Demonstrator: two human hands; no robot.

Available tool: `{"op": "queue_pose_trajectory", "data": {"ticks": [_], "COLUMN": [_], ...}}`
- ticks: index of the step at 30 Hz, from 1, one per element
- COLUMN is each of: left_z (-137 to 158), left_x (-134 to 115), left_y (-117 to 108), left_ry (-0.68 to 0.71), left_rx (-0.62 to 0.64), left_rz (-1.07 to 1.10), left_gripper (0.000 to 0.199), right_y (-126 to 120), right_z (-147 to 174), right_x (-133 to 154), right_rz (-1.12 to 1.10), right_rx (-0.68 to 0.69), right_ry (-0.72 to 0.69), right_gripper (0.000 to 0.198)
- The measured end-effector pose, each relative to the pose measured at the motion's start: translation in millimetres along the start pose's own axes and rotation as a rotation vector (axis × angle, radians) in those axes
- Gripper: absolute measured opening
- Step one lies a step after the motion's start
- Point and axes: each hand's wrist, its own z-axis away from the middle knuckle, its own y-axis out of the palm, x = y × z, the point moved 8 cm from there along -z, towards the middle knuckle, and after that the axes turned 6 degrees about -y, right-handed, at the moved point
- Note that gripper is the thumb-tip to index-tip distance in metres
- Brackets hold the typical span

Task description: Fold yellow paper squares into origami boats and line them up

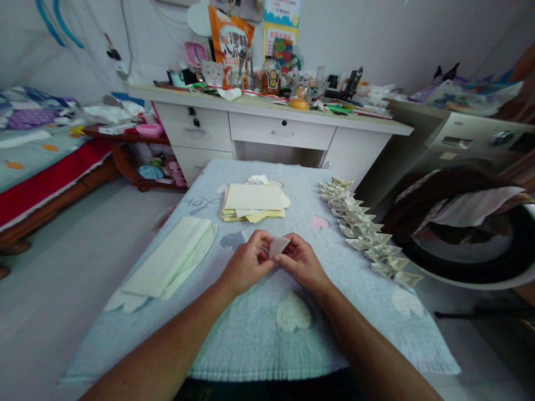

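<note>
A small piece of folded paper (278, 246), pale and roughly triangular, is pinched between my two hands above the middle of the table. My left hand (249, 262) grips its left side with thumb and fingers. On the right side, my right hand (303, 262) holds it with the thumb in front; some fingertips are hidden behind the paper. Beyond my hands lies a stack of cream and yellow paper sheets (254, 198). Several folded paper boats (361, 225) stand in a long row to the right.
A pale blue cloth (246, 351) covers the table. Pale green folded sheets (173, 259) lie at the left. Behind stands a white desk (276, 128) crowded with jars and packets. A washing machine (468, 167) is at the right, a bed (45, 150) at the left.
</note>
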Motion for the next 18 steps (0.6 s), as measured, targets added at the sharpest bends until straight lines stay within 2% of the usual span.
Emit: {"op": "queue_pose_trajectory", "data": {"ticks": [3, 8, 18], "left_z": [-0.6, -1.6, -0.9], "left_x": [2.5, 4.3, -3.8], "left_y": [2.5, 5.1, -0.4], "left_ry": [-0.023, -0.053, 0.053], "left_rx": [0.034, 0.082, -0.005], "left_rz": [0.084, 0.147, -0.006], "left_gripper": [0.045, 0.047, 0.042], "right_y": [0.2, -0.1, -0.4], "right_z": [0.9, 1.0, 0.5], "right_x": [2.7, 9.7, 12.4], "right_rz": [-0.004, 0.015, 0.117], "right_rx": [-0.008, -0.009, -0.012], "right_ry": [-0.004, -0.023, -0.047], "right_gripper": [0.031, 0.028, 0.015]}}
